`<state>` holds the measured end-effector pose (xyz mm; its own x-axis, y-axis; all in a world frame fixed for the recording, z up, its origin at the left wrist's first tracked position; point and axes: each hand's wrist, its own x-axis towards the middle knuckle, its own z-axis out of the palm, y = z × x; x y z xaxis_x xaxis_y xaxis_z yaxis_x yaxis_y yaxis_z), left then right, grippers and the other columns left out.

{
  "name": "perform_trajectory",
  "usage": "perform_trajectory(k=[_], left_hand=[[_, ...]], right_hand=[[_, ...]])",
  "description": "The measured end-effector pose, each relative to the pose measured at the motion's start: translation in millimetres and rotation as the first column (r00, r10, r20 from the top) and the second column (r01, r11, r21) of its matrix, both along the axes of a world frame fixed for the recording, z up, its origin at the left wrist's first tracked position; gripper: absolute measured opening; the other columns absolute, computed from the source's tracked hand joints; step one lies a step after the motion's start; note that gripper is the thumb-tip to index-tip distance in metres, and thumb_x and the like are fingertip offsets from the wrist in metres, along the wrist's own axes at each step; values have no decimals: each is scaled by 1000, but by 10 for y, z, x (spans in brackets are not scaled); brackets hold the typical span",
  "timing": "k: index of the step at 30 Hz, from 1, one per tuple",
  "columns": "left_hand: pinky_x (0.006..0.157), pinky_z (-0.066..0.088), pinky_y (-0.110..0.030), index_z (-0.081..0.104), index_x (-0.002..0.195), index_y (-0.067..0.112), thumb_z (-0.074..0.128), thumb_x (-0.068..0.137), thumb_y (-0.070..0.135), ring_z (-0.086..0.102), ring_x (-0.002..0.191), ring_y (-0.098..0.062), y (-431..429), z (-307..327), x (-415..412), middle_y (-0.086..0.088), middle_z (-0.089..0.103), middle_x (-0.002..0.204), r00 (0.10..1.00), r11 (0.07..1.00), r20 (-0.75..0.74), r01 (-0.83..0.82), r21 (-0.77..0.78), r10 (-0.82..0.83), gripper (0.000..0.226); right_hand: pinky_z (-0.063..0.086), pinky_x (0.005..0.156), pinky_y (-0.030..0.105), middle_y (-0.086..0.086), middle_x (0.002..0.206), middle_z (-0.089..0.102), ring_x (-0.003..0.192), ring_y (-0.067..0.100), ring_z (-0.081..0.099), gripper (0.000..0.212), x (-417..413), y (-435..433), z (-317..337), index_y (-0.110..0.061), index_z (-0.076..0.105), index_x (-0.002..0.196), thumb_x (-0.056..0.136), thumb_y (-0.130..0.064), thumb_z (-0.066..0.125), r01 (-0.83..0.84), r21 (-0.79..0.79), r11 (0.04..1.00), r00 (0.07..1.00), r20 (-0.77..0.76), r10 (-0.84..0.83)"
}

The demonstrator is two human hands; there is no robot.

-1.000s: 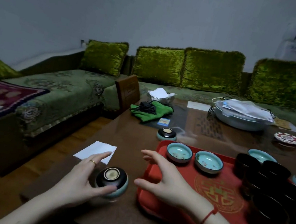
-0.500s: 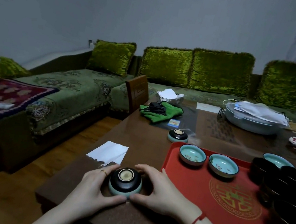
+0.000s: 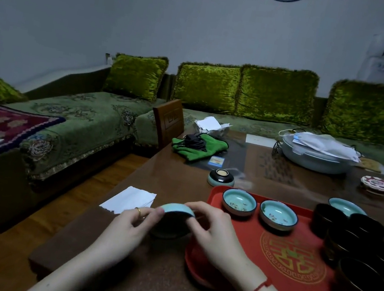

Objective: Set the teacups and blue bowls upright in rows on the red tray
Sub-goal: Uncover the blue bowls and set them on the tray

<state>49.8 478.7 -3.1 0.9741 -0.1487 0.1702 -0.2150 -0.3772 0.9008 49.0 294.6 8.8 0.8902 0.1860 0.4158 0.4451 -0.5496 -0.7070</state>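
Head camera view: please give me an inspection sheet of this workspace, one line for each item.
Surface: brown table, partly bare.
Job's things: red tray carries two upright blue bowls and dark teacups; one inverted bowl rests off the tray.
Clutter: green cloth, white paper, grey basin.
Grippers: left hand and right hand together grip a held bowl, tilted.
Cables: black cord lies on the cloth.
Surroundings: green sofa.

Tilted blue bowl (image 3: 177, 210) off the red tray (image 3: 290, 281); two upright bowls (image 3: 239, 201) on it
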Motion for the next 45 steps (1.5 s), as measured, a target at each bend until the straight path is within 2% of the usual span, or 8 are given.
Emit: perform_trajectory(k=[6,9,14,19,24,32,37,45], left_hand=[[61,50,-9,67,84,17,40,72,51,68,71,-1,-297,140,28,11,75,71,992,978,-2,124,-170,-126,45],[73,55,-19,55,114,23,53,69,44,70,83,-11,-396,138,24,-3,75,87,977,955,-17,203,-215,-211,49],[73,50,-14,50,112,39,77,52,36,68,85,-9,-510,61,63,0,74,80,956,944,6,291,-153,-294,66],[82,49,-15,54,113,33,77,53,42,66,91,-5,-644,-17,156,3,73,91,960,957,49,279,-78,-276,65],[103,40,-26,50,122,32,75,57,51,52,115,-2,-721,-93,213,10,57,122,973,965,71,208,162,-221,71],[112,24,-35,41,130,33,70,66,53,38,128,-10,-888,-132,295,9,52,132,974,879,102,136,457,-204,73],[115,3,-42,39,128,35,70,64,56,40,127,-4,-918,-147,356,13,52,131,979,874,75,134,467,-190,74],[115,4,-45,40,127,36,68,65,58,41,126,-3,-935,-165,414,15,53,130,981,874,79,122,471,-179,71]], right_hand=[[41,63,5,-8,79,66,77,3,60,15,16,-172,129,-15,70,88,84,-12,56,143,171,975,988,-82,-130],[47,73,18,0,86,69,84,12,63,17,-12,-298,131,-14,69,92,84,-10,55,190,225,956,973,-176,-152],[48,79,30,3,96,69,93,19,63,16,-97,-486,114,-18,65,98,84,-13,58,200,326,924,960,-256,-117],[54,80,26,6,106,69,86,10,68,54,-209,-664,38,-22,49,120,72,-17,73,84,420,903,929,-361,81],[51,94,41,17,101,71,99,29,65,80,-237,-803,-59,-23,35,132,66,-11,78,114,303,946,925,-380,10],[36,107,33,-3,134,50,123,11,45,89,-170,-967,-204,-21,41,132,56,-38,83,225,-22,974,933,-283,-222],[33,109,33,-1,137,47,127,12,40,93,-86,-995,-252,-22,39,133,54,-43,82,246,-66,967,920,-298,-255],[32,107,28,0,139,45,129,13,38,92,-19,-1007,-275,-20,38,134,56,-46,80,256,-104,961,916,-290,-276]])
